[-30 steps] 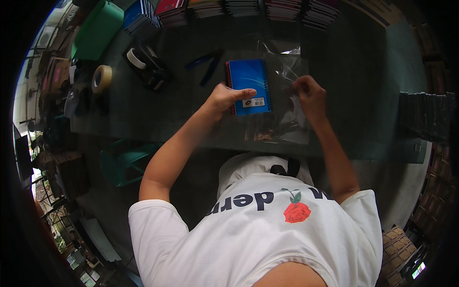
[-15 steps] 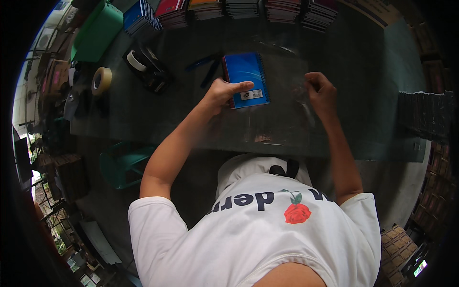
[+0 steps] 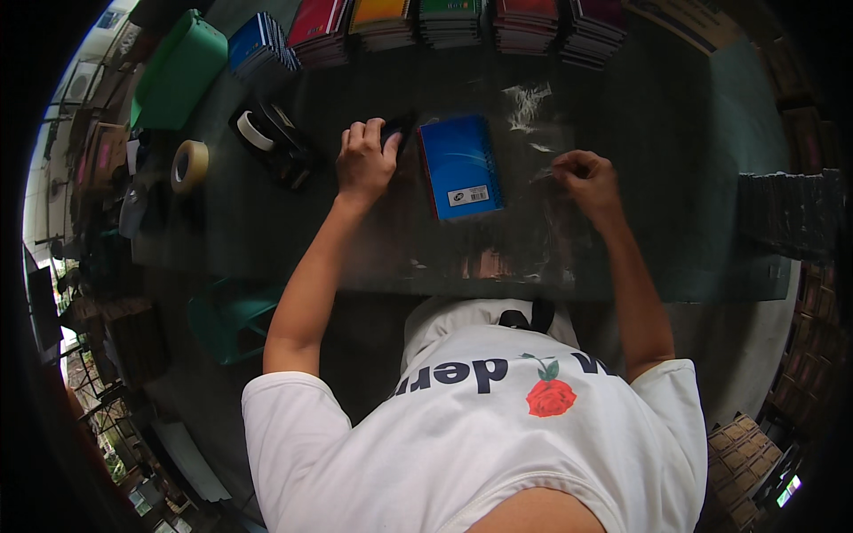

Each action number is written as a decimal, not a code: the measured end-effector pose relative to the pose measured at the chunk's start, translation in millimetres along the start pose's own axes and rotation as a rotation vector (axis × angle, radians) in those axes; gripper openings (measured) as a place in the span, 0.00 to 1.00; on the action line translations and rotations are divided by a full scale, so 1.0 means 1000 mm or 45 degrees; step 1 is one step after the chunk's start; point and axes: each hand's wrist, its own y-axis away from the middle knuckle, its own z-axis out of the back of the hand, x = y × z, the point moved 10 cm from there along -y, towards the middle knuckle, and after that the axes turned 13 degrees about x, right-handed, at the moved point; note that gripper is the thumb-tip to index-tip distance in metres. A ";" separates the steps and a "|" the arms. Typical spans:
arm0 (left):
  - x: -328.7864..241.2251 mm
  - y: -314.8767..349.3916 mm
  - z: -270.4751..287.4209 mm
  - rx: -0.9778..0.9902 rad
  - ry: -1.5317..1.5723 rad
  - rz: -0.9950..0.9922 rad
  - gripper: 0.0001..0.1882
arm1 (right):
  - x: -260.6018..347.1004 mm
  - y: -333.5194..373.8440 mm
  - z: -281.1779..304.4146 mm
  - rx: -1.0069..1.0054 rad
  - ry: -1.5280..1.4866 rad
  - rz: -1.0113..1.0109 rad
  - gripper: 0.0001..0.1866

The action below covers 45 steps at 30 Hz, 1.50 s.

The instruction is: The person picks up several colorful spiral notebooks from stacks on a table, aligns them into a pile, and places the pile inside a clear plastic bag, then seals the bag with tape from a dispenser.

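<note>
A blue spiral-bound notebook lies flat on the dark table, its wire binding along the right side and a white label near its lower edge. Left of it, my left hand is curled over a dark tool, mostly hidden under the fingers. My right hand, thumb and fingertips pinched together, holds the edge of clear plastic film to the right of the notebook. Glossy reflections show the film spreading around and below the notebook; its full outline is hard to make out.
Stacks of notebooks in several colours line the far edge. At the left are a green bin, a black tape dispenser and a tape roll. A dark, shiny stack sits at the right; a green chair stands below.
My left hand has let go of the notebook and moved left onto the dark tool. The notebook lies slightly nearer me. My right hand has shifted slightly left and nearer, still pinching.
</note>
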 end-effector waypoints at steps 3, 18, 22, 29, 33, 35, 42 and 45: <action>0.027 0.000 -0.049 0.417 0.021 0.130 0.15 | -0.005 0.009 0.007 -0.061 -0.176 -0.184 0.10; -0.012 -0.026 -0.038 0.236 0.608 0.086 0.22 | 0.022 0.010 -0.005 -0.043 -0.025 -0.207 0.13; -0.011 -0.011 -0.051 0.351 0.790 0.220 0.27 | 0.039 0.010 -0.017 0.310 0.330 -0.346 0.16; -0.014 -0.006 -0.050 0.309 0.978 0.292 0.36 | 0.071 0.000 -0.017 0.336 0.381 -0.210 0.14; -0.028 -0.005 -0.063 0.269 0.912 0.244 0.38 | 0.127 -0.006 -0.075 0.515 0.428 0.018 0.13; -0.036 -0.002 -0.066 0.269 0.909 0.216 0.37 | 0.130 -0.009 -0.116 0.544 0.659 0.156 0.11; -0.004 -0.034 -0.077 0.333 1.099 0.215 0.23 | 0.111 -0.004 -0.131 0.388 0.468 0.233 0.11; -0.003 -0.081 -0.076 0.382 0.876 -0.043 0.21 | 0.120 0.003 -0.141 0.653 0.713 -0.007 0.14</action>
